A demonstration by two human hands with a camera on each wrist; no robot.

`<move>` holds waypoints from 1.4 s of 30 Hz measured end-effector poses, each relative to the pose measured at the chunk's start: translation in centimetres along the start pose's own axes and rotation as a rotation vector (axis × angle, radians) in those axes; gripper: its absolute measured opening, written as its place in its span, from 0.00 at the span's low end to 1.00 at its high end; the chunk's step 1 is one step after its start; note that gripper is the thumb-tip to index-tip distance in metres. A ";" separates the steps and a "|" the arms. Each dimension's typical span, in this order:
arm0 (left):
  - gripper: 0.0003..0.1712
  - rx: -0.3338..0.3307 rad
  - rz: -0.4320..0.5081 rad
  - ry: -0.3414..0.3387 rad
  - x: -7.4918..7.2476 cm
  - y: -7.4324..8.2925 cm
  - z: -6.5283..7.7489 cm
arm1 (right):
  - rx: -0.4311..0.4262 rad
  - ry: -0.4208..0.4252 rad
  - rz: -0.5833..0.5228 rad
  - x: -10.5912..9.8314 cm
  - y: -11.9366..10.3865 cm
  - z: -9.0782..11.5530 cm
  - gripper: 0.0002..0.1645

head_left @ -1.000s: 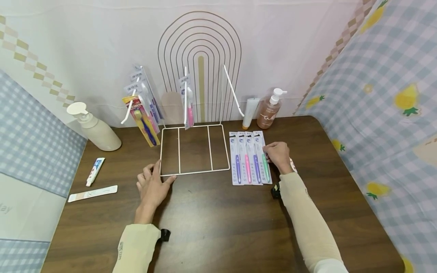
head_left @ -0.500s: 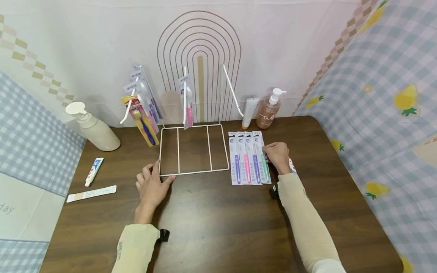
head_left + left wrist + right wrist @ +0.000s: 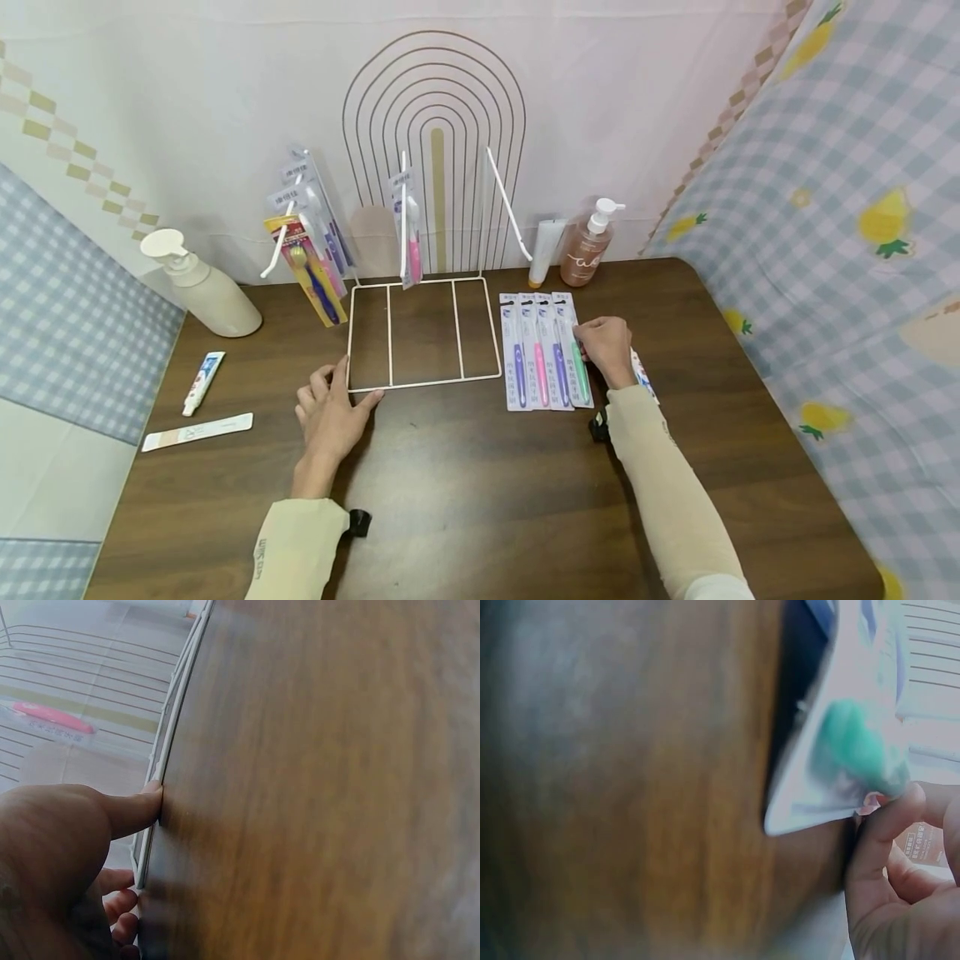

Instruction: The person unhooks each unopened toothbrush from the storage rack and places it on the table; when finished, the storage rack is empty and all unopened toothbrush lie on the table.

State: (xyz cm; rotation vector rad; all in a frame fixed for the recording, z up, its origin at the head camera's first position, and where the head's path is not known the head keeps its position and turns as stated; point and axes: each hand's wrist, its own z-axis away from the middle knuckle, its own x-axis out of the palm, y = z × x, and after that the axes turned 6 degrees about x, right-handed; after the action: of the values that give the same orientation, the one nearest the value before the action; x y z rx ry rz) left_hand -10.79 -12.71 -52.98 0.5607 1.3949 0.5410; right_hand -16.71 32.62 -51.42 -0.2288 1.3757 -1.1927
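My right hand (image 3: 607, 346) pinches the right edge of a packaged green toothbrush (image 3: 577, 367), the rightmost in a side-by-side row. In the right wrist view, the pack's blurred green handle (image 3: 855, 746) shows beside my thumb and finger. Left of it lie packaged toothbrushes with purple (image 3: 560, 375), pink (image 3: 540, 375) and purple (image 3: 519, 375) handles. My left hand (image 3: 330, 421) holds the front left corner of a white wire display rack (image 3: 420, 384), thumb on the front bar. A pink toothbrush pack (image 3: 414, 250) hangs from the rack's middle hook; several packs, including a yellow-red one (image 3: 318, 283), hang on the left.
The rack's right hook (image 3: 510, 204) carries nothing. Behind the row stand a white tube (image 3: 546, 250) and an amber pump bottle (image 3: 587, 254). A cream pump bottle (image 3: 217, 296), a small toothpaste tube (image 3: 202, 383) and a flat sachet (image 3: 197, 432) are at the left. Another tube (image 3: 643, 375) lies beside my right wrist.
The head view has shifted slightly. Both hands keep their places on the rack and the green toothbrush pack.
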 end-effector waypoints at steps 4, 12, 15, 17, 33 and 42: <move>0.53 0.002 0.008 0.011 0.1 -0.1 0.2 | -0.010 0.012 0.015 0.2 0.0 -0.1 0.17; 0.53 -0.011 0.010 0.012 -0.1 0.0 0.6 | -0.002 -0.011 0.017 0.3 -0.2 0.0 0.18; 0.52 -0.010 0.011 0.012 -0.3 -0.1 0.6 | 0.009 -0.019 0.021 0.3 -0.4 0.1 0.19; 0.52 -0.004 0.010 0.010 -0.3 -0.1 0.5 | 0.011 -0.010 0.045 0.2 -0.4 0.1 0.19; 0.52 0.000 0.023 0.006 -0.1 -0.3 0.2 | -0.112 0.200 0.031 0.8 -3.6 2.1 0.18; 0.51 0.017 0.027 0.016 0.3 -0.4 0.0 | -0.295 0.133 -0.009 2.8 -10.5 4.6 0.15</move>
State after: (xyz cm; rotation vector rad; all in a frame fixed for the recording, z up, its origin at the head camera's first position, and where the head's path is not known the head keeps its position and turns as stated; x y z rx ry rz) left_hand -10.77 -12.81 -53.44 0.5908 1.4098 0.5570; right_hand -18.93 23.60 -44.19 -0.3688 1.6695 -1.0230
